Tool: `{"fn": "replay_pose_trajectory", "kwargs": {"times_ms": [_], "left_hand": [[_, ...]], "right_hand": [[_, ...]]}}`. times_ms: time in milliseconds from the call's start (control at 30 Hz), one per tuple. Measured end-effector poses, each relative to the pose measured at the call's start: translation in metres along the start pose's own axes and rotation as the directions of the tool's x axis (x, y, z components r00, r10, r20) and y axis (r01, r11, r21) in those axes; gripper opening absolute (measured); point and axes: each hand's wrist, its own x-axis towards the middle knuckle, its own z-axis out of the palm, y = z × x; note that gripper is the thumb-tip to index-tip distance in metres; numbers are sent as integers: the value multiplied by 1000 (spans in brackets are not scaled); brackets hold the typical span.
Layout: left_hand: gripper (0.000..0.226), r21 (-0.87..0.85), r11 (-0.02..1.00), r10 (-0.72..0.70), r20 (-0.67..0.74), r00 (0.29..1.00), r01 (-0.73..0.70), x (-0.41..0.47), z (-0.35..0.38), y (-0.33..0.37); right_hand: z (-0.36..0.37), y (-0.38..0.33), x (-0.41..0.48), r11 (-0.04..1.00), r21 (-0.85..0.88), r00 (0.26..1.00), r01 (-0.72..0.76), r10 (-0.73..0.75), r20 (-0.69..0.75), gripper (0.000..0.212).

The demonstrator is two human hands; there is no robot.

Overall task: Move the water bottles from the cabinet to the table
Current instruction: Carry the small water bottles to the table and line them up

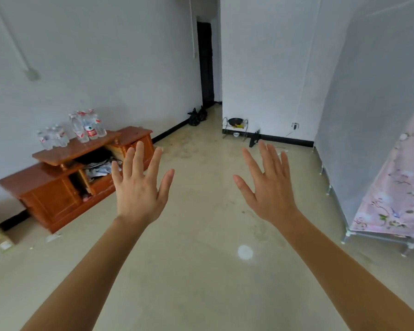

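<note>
The bottles point(87, 126) stand in two clusters on top of the low wooden cabinet point(48, 194) against the left wall, well apart from both hands. Judging by that, none has been carried off yet. Their labels are red and white, but the print is too small to read. The left hand point(139, 189) and right hand point(270, 192) are raised side by side over the floor, fingers straight and spread, holding nothing, likely ready for a first pick-up. No table is in view.
</note>
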Motion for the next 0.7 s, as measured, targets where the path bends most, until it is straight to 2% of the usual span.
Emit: {"fn": "replay_pose_trajectory", "kwargs": {"times_ms": [67,167,267,500,700], "left_hand": [[74,56,998,-41,23,999,40,33,22,-8],[74,171,983,-78,31,996,72,79,45,-31],[74,241,960,-152,28,988,141,106,60,-69],[74,319,884,-343,-52,938,341,147,105,-203],[75,342,843,-408,-97,908,416,203,132,-316]], "right_hand": [[39,8,43,997,69,999,17,-19,32,69],[95,5,113,984,135,989,120,-129,66,72],[145,-20,172,961,205,979,188,-200,39,76],[284,-135,285,854,382,922,353,-387,12,82],[377,-246,377,802,465,902,375,-431,16,84]]}}
